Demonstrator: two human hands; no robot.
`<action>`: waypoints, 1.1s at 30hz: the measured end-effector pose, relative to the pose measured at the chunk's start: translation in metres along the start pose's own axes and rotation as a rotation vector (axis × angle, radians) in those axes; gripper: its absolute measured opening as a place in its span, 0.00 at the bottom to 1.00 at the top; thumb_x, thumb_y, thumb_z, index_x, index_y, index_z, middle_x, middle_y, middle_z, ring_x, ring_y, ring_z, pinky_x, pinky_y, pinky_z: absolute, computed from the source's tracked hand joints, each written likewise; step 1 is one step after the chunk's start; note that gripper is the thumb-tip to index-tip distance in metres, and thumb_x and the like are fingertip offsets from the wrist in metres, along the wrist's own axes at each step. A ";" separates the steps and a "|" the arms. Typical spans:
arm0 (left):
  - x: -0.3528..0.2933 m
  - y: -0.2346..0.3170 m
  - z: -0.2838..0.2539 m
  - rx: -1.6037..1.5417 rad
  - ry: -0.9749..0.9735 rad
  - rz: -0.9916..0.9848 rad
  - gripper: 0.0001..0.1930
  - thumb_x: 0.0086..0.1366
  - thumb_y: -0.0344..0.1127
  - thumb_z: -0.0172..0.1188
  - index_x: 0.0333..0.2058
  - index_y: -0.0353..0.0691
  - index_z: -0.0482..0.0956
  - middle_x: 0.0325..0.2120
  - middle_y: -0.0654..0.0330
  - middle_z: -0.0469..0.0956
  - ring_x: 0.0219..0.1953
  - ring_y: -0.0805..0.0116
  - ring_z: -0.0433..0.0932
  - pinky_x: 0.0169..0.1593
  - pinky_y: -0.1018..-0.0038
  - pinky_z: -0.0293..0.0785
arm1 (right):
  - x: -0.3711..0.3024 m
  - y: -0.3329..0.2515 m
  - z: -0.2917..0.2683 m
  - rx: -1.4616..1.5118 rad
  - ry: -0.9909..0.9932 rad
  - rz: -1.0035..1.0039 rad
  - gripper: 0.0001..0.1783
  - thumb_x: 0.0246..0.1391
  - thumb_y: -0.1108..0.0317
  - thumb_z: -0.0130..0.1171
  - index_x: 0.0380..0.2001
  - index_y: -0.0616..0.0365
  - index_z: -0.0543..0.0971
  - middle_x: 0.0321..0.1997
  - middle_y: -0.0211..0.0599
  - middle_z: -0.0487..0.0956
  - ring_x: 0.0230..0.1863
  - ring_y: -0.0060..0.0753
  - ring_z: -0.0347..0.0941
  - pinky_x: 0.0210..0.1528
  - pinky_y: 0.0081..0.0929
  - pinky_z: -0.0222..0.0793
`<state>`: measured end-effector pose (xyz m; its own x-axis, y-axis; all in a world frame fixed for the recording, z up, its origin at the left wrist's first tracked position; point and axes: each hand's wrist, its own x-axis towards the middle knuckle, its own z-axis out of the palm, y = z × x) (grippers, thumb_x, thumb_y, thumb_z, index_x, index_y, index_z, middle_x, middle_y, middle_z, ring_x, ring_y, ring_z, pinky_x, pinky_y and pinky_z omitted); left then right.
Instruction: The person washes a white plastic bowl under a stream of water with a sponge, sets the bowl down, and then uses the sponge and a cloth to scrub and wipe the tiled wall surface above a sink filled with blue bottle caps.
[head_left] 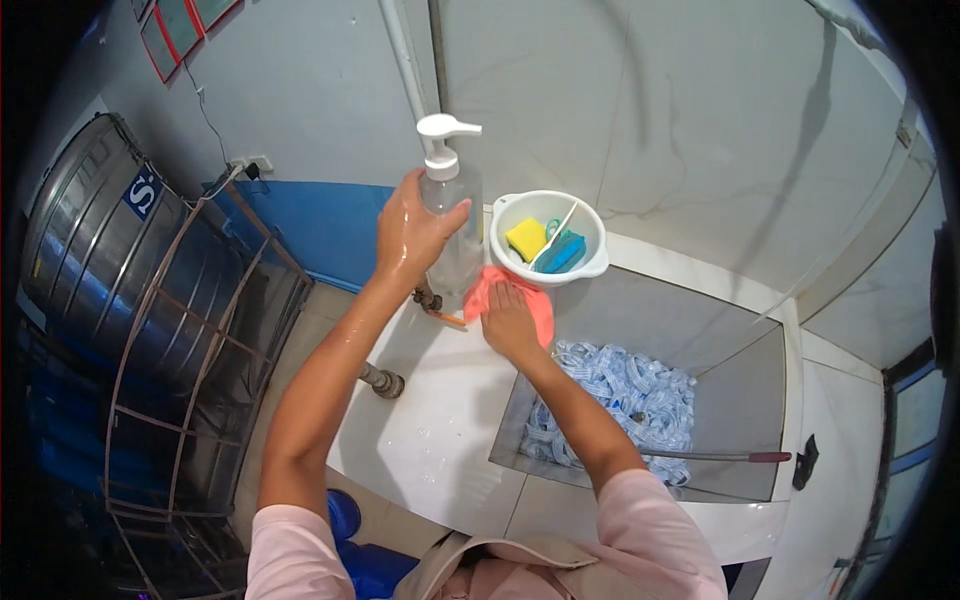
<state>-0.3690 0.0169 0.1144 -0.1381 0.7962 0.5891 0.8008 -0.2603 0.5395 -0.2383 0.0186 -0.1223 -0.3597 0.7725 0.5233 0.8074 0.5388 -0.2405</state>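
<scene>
My left hand (410,228) is wrapped round the upper part of a tall clear pump bottle (462,250) with a white pump head. The bottle stands upright near the back of the white counter; whether its base touches the counter I cannot tell. My right hand (510,322) is pressed down on a coral cloth (540,310) just right of the bottle's base, its fingers lying over the cloth. Directly behind the cloth stands a white basin (597,225) with a yellow sponge (526,239), a blue scrubber (561,254) and a white-handled tool in it.
A grey sink (735,390) at right holds a heap of blue-white striped fabric (625,405); a rod with a dark red grip (770,457) lies across it. Metal taps (382,381) line the counter's left edge. A steel tank (120,250) and rusty frame stand left.
</scene>
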 end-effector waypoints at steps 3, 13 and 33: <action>0.018 0.032 -0.020 -0.011 -0.007 0.054 0.36 0.44 0.48 0.65 0.46 0.26 0.67 0.38 0.41 0.75 0.42 0.50 0.75 0.45 0.65 0.70 | 0.043 -0.013 -0.005 0.259 -0.300 0.245 0.25 0.49 0.65 0.46 0.48 0.73 0.67 0.50 0.62 0.68 0.56 0.52 0.62 0.59 0.36 0.54; 0.087 0.084 0.021 0.115 0.104 0.202 0.34 0.45 0.48 0.61 0.45 0.27 0.68 0.38 0.40 0.74 0.40 0.47 0.74 0.43 0.62 0.70 | -0.002 0.008 -0.012 0.274 -0.135 -0.143 0.28 0.48 0.60 0.49 0.48 0.70 0.67 0.56 0.55 0.65 0.59 0.52 0.58 0.60 0.42 0.52; 0.095 -0.032 0.176 0.065 0.247 -0.017 0.31 0.44 0.38 0.67 0.44 0.28 0.63 0.38 0.43 0.67 0.42 0.44 0.69 0.43 0.59 0.69 | -0.022 -0.011 -0.021 0.130 -0.060 0.082 0.34 0.45 0.57 0.50 0.53 0.69 0.63 0.59 0.57 0.60 0.61 0.54 0.53 0.64 0.43 0.43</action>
<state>-0.3054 0.1972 0.0477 -0.2842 0.6403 0.7136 0.8317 -0.2056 0.5157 -0.2299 -0.0112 -0.1136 -0.3257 0.8319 0.4493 0.7693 0.5094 -0.3856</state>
